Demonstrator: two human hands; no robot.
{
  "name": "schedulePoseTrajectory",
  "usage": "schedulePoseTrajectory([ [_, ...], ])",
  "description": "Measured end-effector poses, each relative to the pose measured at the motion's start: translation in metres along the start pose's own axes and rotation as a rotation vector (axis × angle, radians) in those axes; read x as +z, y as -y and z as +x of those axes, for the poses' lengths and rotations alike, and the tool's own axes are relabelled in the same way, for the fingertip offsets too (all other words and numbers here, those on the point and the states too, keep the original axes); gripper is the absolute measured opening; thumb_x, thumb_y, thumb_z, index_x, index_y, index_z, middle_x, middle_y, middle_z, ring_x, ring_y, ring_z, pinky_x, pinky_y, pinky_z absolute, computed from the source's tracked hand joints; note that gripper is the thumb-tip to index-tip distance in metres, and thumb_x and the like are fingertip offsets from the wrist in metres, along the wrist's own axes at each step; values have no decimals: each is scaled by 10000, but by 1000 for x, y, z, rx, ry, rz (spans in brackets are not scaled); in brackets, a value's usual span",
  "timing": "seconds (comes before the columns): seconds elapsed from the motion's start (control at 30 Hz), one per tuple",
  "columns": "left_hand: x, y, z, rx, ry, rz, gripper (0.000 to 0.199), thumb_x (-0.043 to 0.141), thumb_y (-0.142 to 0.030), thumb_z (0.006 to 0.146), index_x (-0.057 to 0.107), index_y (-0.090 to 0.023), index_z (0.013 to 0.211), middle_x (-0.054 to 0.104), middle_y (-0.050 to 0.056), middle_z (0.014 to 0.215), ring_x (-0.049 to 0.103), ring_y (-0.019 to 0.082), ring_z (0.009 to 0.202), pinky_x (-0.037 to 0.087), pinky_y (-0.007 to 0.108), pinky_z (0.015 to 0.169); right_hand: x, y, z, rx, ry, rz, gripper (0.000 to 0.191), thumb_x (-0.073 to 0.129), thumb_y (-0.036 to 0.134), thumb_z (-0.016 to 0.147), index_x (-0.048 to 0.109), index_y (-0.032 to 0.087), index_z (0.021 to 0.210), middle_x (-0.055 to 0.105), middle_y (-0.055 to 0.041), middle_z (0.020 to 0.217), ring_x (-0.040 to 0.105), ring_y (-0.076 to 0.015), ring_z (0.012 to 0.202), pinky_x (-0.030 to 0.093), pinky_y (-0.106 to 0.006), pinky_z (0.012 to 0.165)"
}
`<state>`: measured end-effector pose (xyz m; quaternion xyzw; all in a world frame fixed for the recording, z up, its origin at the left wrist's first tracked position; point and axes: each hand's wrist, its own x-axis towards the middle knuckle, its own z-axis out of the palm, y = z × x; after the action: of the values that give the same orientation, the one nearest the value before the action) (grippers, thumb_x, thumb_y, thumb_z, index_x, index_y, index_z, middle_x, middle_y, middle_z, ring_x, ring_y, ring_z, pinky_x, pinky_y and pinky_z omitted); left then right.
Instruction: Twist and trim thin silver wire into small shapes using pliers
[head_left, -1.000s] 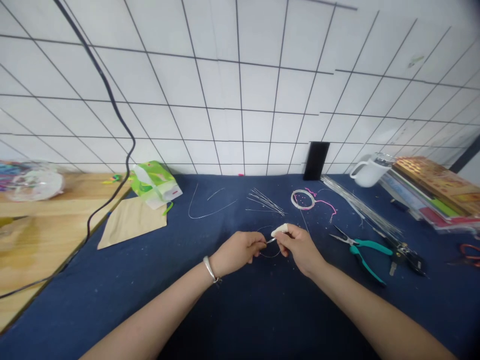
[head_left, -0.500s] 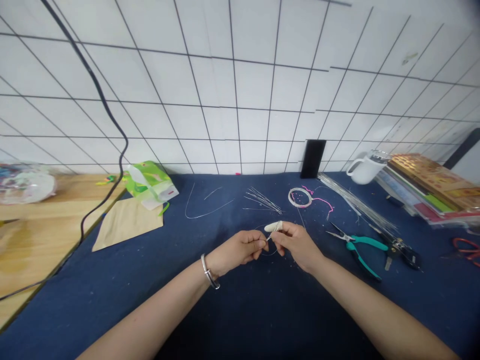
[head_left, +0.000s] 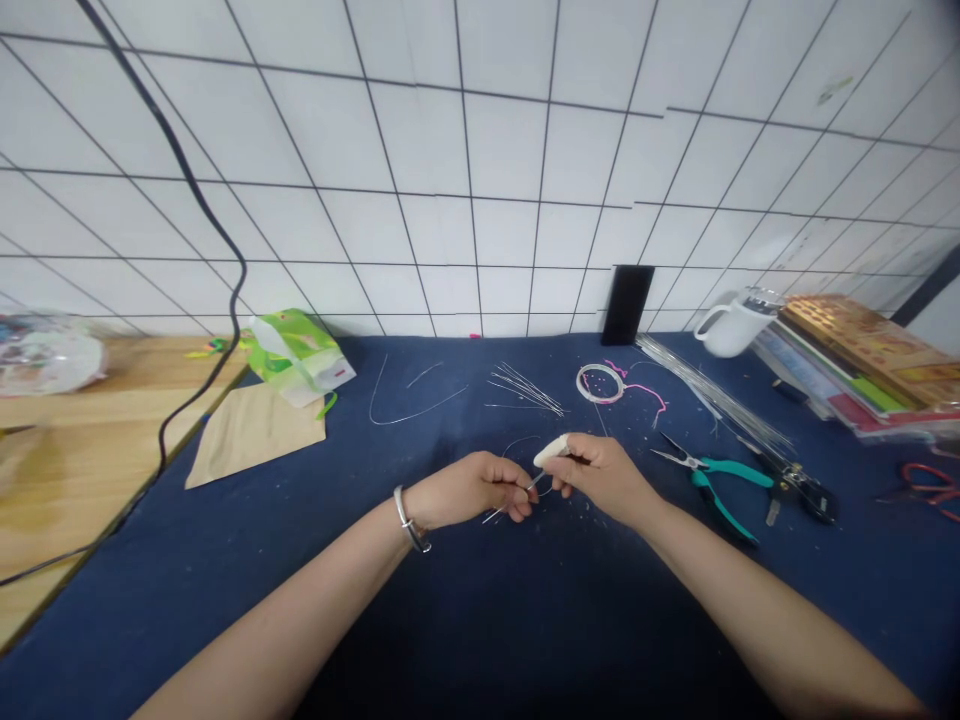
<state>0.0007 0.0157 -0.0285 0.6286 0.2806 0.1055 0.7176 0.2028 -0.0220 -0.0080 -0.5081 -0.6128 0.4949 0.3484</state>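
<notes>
Left grip (head_left: 487, 488) and right grip (head_left: 607, 480) both pinch the thin silvery wire (head_left: 535, 482), held between them over the worktop (head_left: 450, 620); pinch close and in line to avoid kinks.

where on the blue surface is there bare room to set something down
Apart from specks, the blue surface has free patches between the beige pouch and left forearm, and between the right forearm and red-handled scissors. Crowded: far right, with wire bundle, mug and books.
</notes>
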Motion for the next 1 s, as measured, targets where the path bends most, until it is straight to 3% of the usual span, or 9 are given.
schedulePoseTrajectory([
  [0.2,4,1,0,-64,99,-164,199,549,-236,795,616,-144,958,663,101,890,650,186,774,492,298,676,3,-9,4,34,3,183,189,583,357,760,620,180,816,572,20,593,532,-98,514,455,-235,494],
  [0.37,7,9,3,-85,123,-224,186,597,-204,759,617,-136,930,659,95,880,654,188,766,503,313,689,6,-9,4,19,26,101,167,576,335,770,622,184,823,575,18,605,531,-95,508,461,-235,495],
  [0.47,8,12,5,-42,118,-182,172,598,-206,758,629,-129,909,661,93,882,649,180,781,500,306,703,9,-2,0,7,39,75,164,579,323,768,626,185,843,580,16,608,540,-98,516,467,-229,491],
  [0.57,10,10,5,91,61,-81,163,586,-205,767,643,-130,900,664,74,881,638,167,799,494,302,732,13,8,-8,-21,57,71,166,583,311,767,618,181,862,588,16,625,551,-97,531,470,-223,508],
  [0.67,9,7,3,228,20,164,133,586,-196,768,665,-139,857,674,40,830,623,151,796,477,274,747,17,15,-15,-149,63,-61,104,571,268,783,623,186,821,603,2,721,578,-102,620,473,-234,597],
  [0.77,6,7,1,283,5,385,109,601,-207,758,676,-141,802,673,18,755,613,134,724,460,220,665,20,17,-19,-309,75,-259,64,588,232,777,634,189,788,601,-8,768,576,-115,708,454,-247,672],
  [1.0,11,20,4,251,18,279,150,576,-240,784,673,-139,836,682,39,807,620,150,788,467,253,742,19,15,-19,-339,66,-282,70,589,223,777,635,189,738,596,-4,742,575,-114,702,448,-230,658],
])
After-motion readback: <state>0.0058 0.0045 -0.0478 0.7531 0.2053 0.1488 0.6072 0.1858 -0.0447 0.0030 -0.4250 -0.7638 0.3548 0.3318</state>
